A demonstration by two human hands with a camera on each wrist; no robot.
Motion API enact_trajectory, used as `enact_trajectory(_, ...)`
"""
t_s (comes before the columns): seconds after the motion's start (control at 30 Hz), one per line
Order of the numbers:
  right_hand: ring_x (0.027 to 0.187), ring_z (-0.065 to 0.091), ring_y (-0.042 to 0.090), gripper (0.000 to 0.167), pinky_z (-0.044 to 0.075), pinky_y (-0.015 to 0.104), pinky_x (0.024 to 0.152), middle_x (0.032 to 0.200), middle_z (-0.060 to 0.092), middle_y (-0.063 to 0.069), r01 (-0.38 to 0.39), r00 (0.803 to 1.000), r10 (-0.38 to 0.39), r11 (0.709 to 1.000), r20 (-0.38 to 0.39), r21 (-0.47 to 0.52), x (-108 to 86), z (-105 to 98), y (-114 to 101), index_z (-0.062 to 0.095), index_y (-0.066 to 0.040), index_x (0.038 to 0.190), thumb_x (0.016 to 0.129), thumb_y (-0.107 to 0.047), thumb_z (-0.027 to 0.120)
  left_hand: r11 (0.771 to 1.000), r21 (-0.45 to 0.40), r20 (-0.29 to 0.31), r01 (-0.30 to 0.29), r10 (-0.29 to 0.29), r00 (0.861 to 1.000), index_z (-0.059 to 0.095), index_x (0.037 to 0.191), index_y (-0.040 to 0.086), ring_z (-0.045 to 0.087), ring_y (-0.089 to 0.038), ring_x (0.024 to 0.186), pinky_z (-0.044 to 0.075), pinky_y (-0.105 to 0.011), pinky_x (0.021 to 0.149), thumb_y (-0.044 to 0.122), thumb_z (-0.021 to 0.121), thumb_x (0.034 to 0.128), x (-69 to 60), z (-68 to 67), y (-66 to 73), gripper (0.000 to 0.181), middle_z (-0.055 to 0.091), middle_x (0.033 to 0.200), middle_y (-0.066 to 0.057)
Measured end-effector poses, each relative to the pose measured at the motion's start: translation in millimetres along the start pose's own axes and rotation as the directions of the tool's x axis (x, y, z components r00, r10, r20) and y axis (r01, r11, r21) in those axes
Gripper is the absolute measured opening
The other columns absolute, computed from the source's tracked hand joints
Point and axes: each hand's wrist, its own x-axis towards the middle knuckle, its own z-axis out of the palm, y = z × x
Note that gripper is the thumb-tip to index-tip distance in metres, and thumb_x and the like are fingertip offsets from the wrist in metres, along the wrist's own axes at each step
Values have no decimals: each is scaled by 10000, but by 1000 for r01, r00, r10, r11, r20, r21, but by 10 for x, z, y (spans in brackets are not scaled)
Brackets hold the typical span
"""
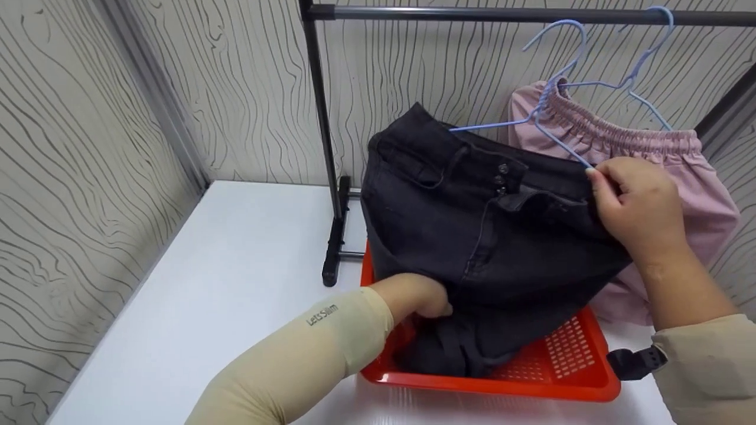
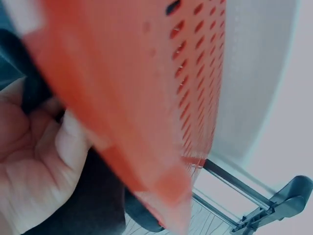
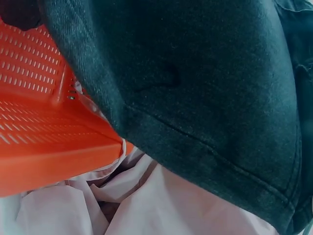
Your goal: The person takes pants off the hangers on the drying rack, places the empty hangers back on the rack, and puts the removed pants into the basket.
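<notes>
Dark trousers [image 1: 425,218] hang at a slant above a red basket [image 1: 585,386], their lower part lying inside it. A blue hanger [image 1: 490,126] passes into the waistband. My right hand [image 1: 641,206] pinches the waistband's right side together with the hanger's lower arm. Over the basket's left side, my left hand [image 1: 416,295] has curled fingers at the trouser leg; in the left wrist view that hand [image 2: 39,156] grips dark cloth beside the basket wall [image 2: 122,73]. The right wrist view shows the dark cloth [image 3: 195,98] close up, the hand itself out of sight.
Pink shorts [image 1: 703,189] hang on another blue hanger [image 1: 649,109] from the black rail [image 1: 460,14], behind the trousers at the right. The rack's foot [image 1: 332,260] stands left of the basket on the white table [image 1: 236,254]. A patterned wall [image 1: 254,88] is behind.
</notes>
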Motion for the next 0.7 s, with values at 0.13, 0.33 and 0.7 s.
enact_trajectory(0.13, 777, 516, 366, 127, 365, 442, 766, 768, 586, 200, -4, 1000, 4, 1000, 3, 2, 21, -1, -18, 597, 53, 778, 830, -63, 604, 1000, -13, -15, 0, 0, 1000, 570, 1208, 93, 454, -121, 1099, 345, -283, 963, 472, 443, 922, -68, -74, -31, 491, 518, 1222, 35)
enact_trajectory(0.33, 802, 516, 365, 125, 363, 441, 787, 778, 584, 202, -23, 1000, 23, 1000, -13, 8, 37, -14, -18, 602, 56, 786, 829, -60, 614, 966, -253, -40, -53, 44, 998, 599, 1098, 57, 598, -205, 853, 501, -330, 736, 436, 563, 876, -262, -286, -41, 440, 586, 997, -18)
enact_trajectory(0.7, 770, 514, 341, 109, 352, 404, 753, 750, 583, 194, -27, 999, 27, 1000, -24, 12, 22, -13, -23, 607, 51, 760, 813, -42, 630, 915, -130, -294, -382, 333, 896, 571, 938, 142, 618, -153, 758, 484, -282, 681, 405, 498, 922, -801, -869, -174, 274, 608, 894, -36)
